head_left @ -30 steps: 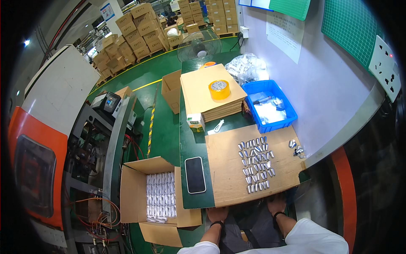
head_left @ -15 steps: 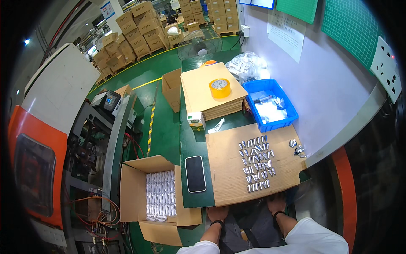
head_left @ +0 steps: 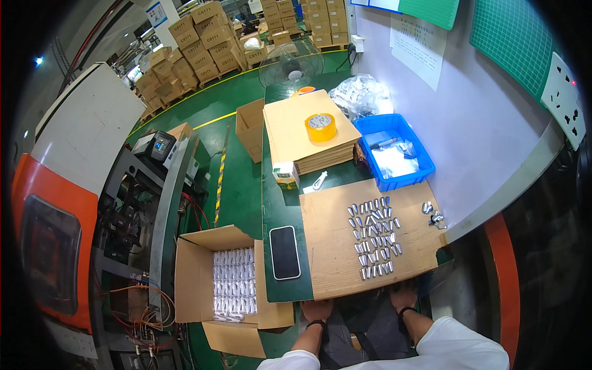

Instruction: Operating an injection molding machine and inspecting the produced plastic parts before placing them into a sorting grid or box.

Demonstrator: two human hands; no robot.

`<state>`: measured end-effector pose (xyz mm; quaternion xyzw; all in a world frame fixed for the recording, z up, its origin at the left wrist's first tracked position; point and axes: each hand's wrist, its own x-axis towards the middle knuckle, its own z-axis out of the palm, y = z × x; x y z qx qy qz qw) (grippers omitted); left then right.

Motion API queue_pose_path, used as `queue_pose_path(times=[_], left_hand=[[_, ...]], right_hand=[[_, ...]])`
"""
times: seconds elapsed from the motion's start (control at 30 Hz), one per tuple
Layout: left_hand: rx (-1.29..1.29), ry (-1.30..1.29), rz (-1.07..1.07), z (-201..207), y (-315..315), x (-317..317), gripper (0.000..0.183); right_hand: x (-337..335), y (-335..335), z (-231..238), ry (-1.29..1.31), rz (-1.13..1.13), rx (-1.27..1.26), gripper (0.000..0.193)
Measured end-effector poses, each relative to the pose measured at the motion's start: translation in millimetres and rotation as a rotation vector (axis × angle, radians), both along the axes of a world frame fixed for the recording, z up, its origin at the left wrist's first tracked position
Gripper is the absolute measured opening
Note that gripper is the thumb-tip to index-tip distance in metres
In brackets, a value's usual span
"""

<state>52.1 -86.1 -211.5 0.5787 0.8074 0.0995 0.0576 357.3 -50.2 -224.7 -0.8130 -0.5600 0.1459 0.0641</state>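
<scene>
My left hand (head_left: 317,309) is at the table's front edge, above my lap, with its fingers hidden under the edge. Farther right, my right hand (head_left: 404,297) reaches under the same edge, and its fingers are out of sight too. On the brown board (head_left: 330,246) in front of me lie several rows of small silver metal pieces (head_left: 376,242), apart from both hands. A white phone (head_left: 285,253) with a dark screen rests left of the board. Two small clusters of shiny metal parts (head_left: 436,219) sit at the board's right side.
An open carton (head_left: 203,277) of white pieces stands left of the table. Behind the board are a stack of cardboard sheets (head_left: 287,123) with a tape roll (head_left: 320,127), a small box (head_left: 285,176), and a blue bin (head_left: 404,184). A wall (head_left: 419,111) bounds the right.
</scene>
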Motion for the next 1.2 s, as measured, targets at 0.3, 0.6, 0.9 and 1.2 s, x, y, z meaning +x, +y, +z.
queue_pose_path(times=[0.3,0.6,0.9,1.2], left_hand=[[-0.108,-0.043,0.003,-2,0,-1,0.066],[-0.107,-0.021,0.034,14,4,4,0.064],[-0.489,-1.033,-0.574,96,-69,119,0.028],[-1.442,-2.149,0.422,120,-125,262,0.046]], right_hand=[[1,1,2,0.026,0.019,-0.012,0.082],[5,1,3,-0.007,0.043,-0.022,0.083],[9,-3,20,0.123,0.024,-0.111,0.081],[20,0,4,0.054,0.065,-0.085,0.066]])
